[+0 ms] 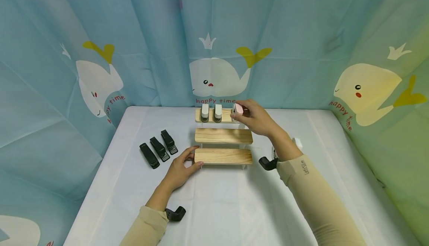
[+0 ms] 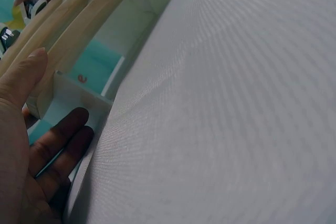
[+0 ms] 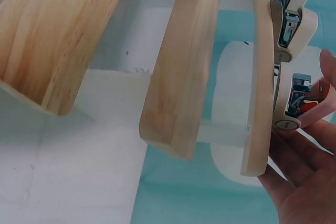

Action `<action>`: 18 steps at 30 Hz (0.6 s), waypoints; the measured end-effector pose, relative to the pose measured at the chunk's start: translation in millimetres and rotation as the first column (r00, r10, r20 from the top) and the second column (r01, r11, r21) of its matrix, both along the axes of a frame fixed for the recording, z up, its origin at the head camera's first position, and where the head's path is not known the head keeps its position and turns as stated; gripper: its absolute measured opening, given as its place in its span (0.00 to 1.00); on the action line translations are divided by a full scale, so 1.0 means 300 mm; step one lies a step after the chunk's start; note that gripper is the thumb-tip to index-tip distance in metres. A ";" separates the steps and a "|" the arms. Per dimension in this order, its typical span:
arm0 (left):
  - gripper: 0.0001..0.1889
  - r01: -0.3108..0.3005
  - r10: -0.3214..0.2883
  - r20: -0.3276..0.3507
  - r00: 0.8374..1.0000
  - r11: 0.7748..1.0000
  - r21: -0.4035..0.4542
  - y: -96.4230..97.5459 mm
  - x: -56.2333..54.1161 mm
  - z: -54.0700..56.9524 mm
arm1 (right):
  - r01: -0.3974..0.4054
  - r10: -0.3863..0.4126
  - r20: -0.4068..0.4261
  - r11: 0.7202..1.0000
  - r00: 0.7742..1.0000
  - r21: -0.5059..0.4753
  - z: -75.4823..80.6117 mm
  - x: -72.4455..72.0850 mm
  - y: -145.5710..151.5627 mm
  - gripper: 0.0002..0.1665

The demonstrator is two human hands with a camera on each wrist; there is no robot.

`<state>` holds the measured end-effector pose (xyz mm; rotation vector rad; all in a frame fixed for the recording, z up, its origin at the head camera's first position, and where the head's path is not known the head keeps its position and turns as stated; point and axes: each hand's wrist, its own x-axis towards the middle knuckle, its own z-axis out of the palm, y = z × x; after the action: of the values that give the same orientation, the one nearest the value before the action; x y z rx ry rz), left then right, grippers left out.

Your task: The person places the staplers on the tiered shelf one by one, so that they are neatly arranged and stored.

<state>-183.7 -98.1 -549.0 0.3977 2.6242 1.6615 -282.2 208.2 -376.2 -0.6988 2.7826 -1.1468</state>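
Placing the pink stapler [image 1: 238, 109]: best done, I judge, by squaring its base with the two white staplers [image 1: 218, 112], holding the wooden rack [image 1: 223, 136] steady, and loosening the fingers evenly so nothing tips or drags.
Stapler's spot: right end of the rack's top board [image 1: 226, 116], its base seemingly touching the wood, with bare wood between it and the white pair.
Right hand [image 1: 256, 117]: thumb and fingers pinch the pink stapler, which lies between them.
Left hand [image 1: 179, 169]: grips the left end of the lowest board [image 1: 223, 156].
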 end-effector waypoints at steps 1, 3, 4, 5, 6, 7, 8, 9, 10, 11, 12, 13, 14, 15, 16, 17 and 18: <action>0.36 -0.001 0.001 0.001 1.000 1.000 0.000 0.001 0.000 0.001 | 0.000 0.000 -0.002 1.000 1.000 0.000 -0.001 -0.002 -0.002 0.33; 0.35 -0.003 0.003 0.004 1.000 1.000 -0.001 0.002 0.001 0.003 | -0.006 0.006 -0.004 1.000 1.000 -0.001 -0.002 -0.003 -0.006 0.32; 0.35 -0.005 0.005 0.005 1.000 1.000 0.001 0.002 0.001 0.004 | -0.006 0.006 -0.002 1.000 1.000 -0.004 -0.003 -0.004 -0.008 0.33; 0.35 -0.005 0.005 0.006 1.000 1.000 0.001 0.002 0.001 0.005 | -0.007 0.007 0.001 1.000 1.000 -0.007 -0.003 -0.003 -0.011 0.33; 0.35 -0.007 0.007 0.005 1.000 1.000 0.000 0.002 0.001 0.006 | -0.003 0.003 0.004 1.000 1.000 -0.008 -0.003 -0.002 -0.013 0.34; 0.35 -0.008 0.008 0.006 1.000 1.000 -0.001 0.002 0.001 0.007 | -0.003 0.003 0.008 1.000 1.000 -0.009 -0.003 -0.002 -0.016 0.35; 0.35 -0.008 0.008 0.006 1.000 1.000 -0.002 0.002 0.002 0.008 | -0.002 0.002 0.013 1.000 1.000 -0.012 -0.003 -0.001 -0.018 0.36; 0.35 -0.008 0.008 0.007 1.000 1.000 -0.002 0.003 0.002 0.008 | -0.003 0.003 0.016 1.000 1.000 -0.010 -0.003 -0.001 -0.021 0.37; 0.35 -0.007 0.007 0.007 1.000 1.000 -0.002 0.003 0.002 0.008 | 0.002 -0.002 0.023 1.000 1.000 -0.013 -0.004 0.000 -0.023 0.38; 0.35 -0.007 0.007 0.008 1.000 1.000 -0.003 0.003 0.002 0.008 | 0.003 -0.003 0.027 1.000 1.000 -0.013 -0.004 -0.001 -0.025 0.38; 0.35 -0.007 0.007 0.010 1.000 1.000 0.000 0.003 0.002 0.008 | 0.005 -0.004 0.031 1.000 1.000 -0.017 -0.005 -0.001 -0.027 0.39; 0.35 -0.007 0.007 0.012 1.000 1.000 0.001 0.003 0.003 0.009 | 0.005 -0.004 0.037 1.000 0.999 -0.022 -0.006 -0.001 -0.029 0.39; 0.35 -0.007 0.007 0.013 1.000 1.000 0.001 0.003 0.003 0.009 | 0.006 -0.006 0.040 1.000 0.999 -0.022 -0.006 -0.002 -0.031 0.40; 0.35 -0.008 0.008 0.015 1.000 1.000 0.002 0.003 0.003 0.009 | 0.004 -0.003 0.042 1.000 0.999 -0.021 -0.007 -0.003 -0.033 0.40; 0.35 -0.008 0.008 0.017 1.000 1.000 0.002 0.003 0.004 0.009 | 0.005 -0.004 0.044 1.000 0.999 -0.023 -0.009 -0.004 -0.035 0.40; 0.34 -0.008 0.008 0.019 1.000 1.000 0.003 0.002 0.004 0.008 | 0.006 -0.005 0.044 1.000 0.999 -0.021 -0.009 -0.005 -0.037 0.40; 0.34 -0.007 0.007 0.020 1.000 1.000 0.005 0.002 0.004 0.009 | 0.005 -0.005 0.044 1.000 0.999 -0.018 -0.010 -0.006 -0.039 0.40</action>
<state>-182.4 -97.4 -546.3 0.3699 2.6111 1.6650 -284.1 196.6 -379.3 -0.6603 2.7428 -1.1753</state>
